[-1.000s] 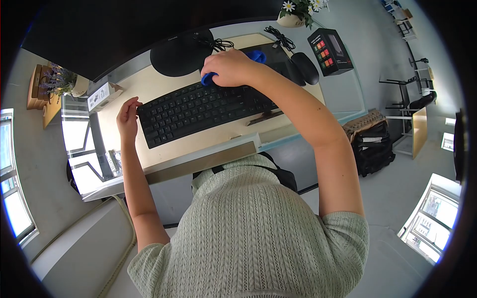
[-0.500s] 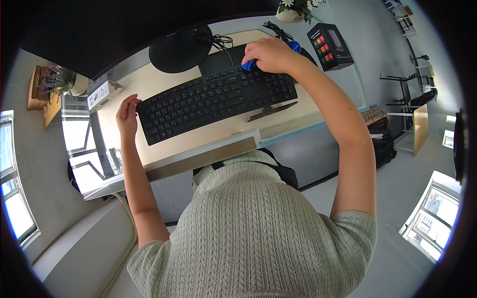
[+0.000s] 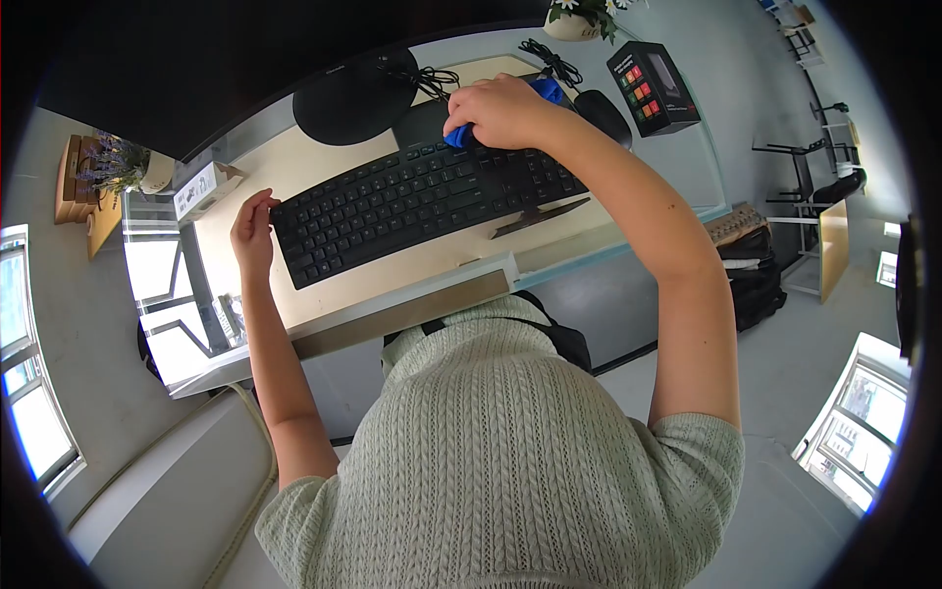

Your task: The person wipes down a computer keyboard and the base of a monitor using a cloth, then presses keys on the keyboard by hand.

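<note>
A black keyboard (image 3: 383,211) lies at a slant on the pale desk mat (image 3: 245,245). My right hand (image 3: 496,110) is closed on a blue cloth (image 3: 457,135) over the keyboard's upper edge; more of the cloth sticks out on the hand's far side. Fingers of my left hand (image 3: 255,228) are bent together at the keyboard's upper left corner and seem to hold it there. Beside my right wrist is a black mouse (image 3: 602,116), partly hidden by the forearm.
Behind the keyboard are a round black monitor stand (image 3: 353,106), the dark monitor (image 3: 216,69) and coiled cables (image 3: 551,61). A black box (image 3: 653,88) and a white flowerpot (image 3: 571,26) stand at the right. A small white box (image 3: 204,188) is at the left.
My right hand first moved right along the keyboard's upper edge with the blue cloth, then came partway back left. My left hand has stayed at the corner.
</note>
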